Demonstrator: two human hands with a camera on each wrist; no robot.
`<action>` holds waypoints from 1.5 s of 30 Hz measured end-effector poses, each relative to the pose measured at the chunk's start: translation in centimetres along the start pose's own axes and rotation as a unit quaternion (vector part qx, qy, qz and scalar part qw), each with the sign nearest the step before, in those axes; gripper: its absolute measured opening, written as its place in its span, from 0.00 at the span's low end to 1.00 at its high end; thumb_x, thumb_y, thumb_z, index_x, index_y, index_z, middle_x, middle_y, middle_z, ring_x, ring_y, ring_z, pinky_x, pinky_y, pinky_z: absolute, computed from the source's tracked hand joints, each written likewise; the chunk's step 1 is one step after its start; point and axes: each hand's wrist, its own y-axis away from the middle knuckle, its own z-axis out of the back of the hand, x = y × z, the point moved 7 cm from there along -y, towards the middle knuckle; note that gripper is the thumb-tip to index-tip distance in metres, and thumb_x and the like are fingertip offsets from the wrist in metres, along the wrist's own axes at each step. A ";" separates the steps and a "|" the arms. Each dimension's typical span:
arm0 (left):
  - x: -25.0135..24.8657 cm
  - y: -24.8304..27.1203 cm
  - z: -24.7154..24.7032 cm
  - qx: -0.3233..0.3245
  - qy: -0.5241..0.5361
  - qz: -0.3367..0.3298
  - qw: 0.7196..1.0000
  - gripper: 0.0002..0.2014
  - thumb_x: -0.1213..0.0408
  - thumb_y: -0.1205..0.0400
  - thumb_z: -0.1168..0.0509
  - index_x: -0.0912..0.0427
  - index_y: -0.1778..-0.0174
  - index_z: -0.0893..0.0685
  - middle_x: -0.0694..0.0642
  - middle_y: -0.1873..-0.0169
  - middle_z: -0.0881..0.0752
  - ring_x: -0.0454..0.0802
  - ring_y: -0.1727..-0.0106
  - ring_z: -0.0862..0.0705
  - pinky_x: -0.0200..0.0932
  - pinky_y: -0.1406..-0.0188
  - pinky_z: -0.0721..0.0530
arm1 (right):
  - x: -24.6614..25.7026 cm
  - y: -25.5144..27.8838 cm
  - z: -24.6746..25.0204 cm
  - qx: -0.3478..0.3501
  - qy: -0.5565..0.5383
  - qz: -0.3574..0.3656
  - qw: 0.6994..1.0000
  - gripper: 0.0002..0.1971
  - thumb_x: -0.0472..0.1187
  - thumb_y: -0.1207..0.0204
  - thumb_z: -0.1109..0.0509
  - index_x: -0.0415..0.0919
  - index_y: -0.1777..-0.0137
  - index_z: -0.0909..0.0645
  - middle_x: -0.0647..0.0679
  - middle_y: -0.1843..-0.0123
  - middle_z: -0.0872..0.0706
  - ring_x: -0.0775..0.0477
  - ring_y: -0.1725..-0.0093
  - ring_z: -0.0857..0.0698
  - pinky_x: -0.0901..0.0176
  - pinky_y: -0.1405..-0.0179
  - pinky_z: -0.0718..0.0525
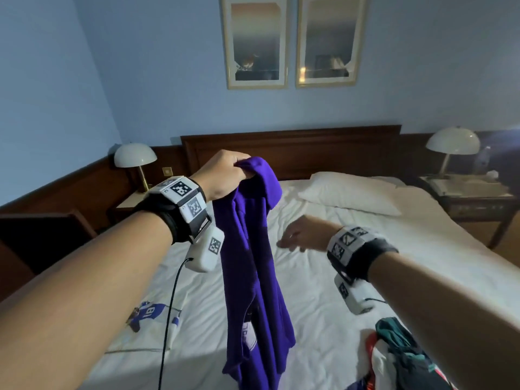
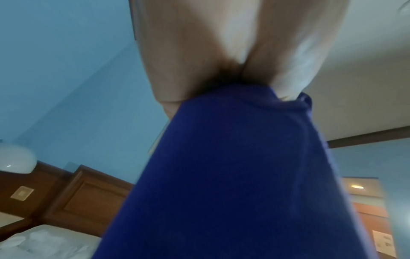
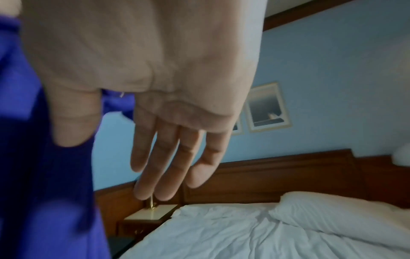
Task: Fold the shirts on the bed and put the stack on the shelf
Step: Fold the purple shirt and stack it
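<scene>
A purple shirt [image 1: 253, 263] hangs over the white bed [image 1: 323, 263], and my left hand [image 1: 225, 175] grips its top edge up high. The left wrist view shows the same cloth [image 2: 233, 175] bunched between my thumb and fingers. My right hand [image 1: 298, 237] hovers just right of the shirt, fingers [image 3: 168, 157] straight and empty, the purple cloth [image 3: 33, 175] beside it. A white shirt with a blue print [image 1: 152, 313] lies flat on the bed at the left. A heap of coloured clothes [image 1: 399, 358] lies at the near right.
A white pillow [image 1: 351, 192] rests by the dark wooden headboard [image 1: 289, 153]. Nightstands with dome lamps [image 1: 135, 156] [image 1: 453, 142] flank the bed. A dark wooden piece [image 1: 42, 235] stands at the left. Two framed pictures [image 1: 287, 40] hang on the blue wall.
</scene>
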 end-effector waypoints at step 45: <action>-5.9 -4.8 7.5 -0.004 -0.221 -0.114 0.969 0.11 0.70 0.17 0.38 0.65 0.63 0.15 0.56 0.70 0.18 0.52 0.65 0.23 0.41 0.69 0.29 | 12.8 -0.4 16.6 -0.340 0.146 0.107 0.923 0.11 0.54 0.22 0.27 0.49 0.58 0.20 0.49 0.59 0.15 0.45 0.56 0.18 0.54 0.56 0.22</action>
